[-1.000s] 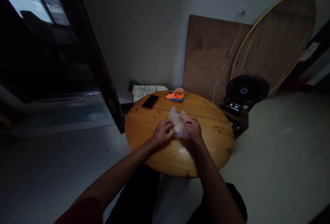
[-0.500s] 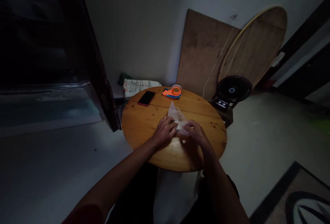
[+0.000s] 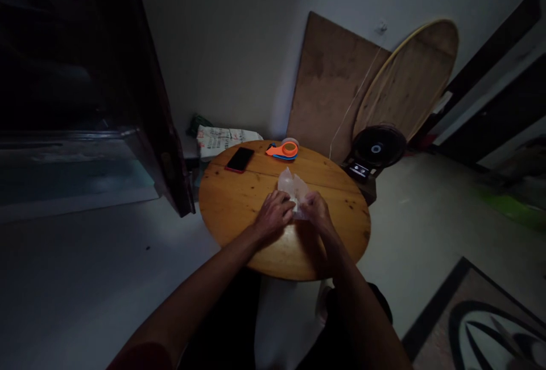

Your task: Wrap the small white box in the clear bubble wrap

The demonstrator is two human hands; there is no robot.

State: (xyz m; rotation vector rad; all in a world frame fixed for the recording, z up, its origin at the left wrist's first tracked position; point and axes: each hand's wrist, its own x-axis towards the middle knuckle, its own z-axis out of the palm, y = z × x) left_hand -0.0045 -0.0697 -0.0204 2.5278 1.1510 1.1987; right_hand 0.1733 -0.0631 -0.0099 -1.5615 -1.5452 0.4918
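Observation:
A crumpled clear plastic bag (image 3: 291, 187) lies on the round wooden table (image 3: 239, 211), near its middle. My left hand (image 3: 271, 216) rests on the bag's left side with its fingers curled onto the plastic. My right hand (image 3: 314, 211) grips the bag's right side, fingers closed on it. The two hands almost touch each other. The bag's far end sticks up beyond my fingers.
A dark phone (image 3: 239, 159) and an orange tape dispenser (image 3: 284, 150) lie at the table's far edge. Behind stand a black fan (image 3: 377, 147), a wooden board (image 3: 328, 86) and a round tabletop (image 3: 405, 83) against the wall. A dark door frame (image 3: 157, 108) is at the left.
My hands have drawn closer together, bunching the bag into a narrower, taller shape. The view has shifted to the right.

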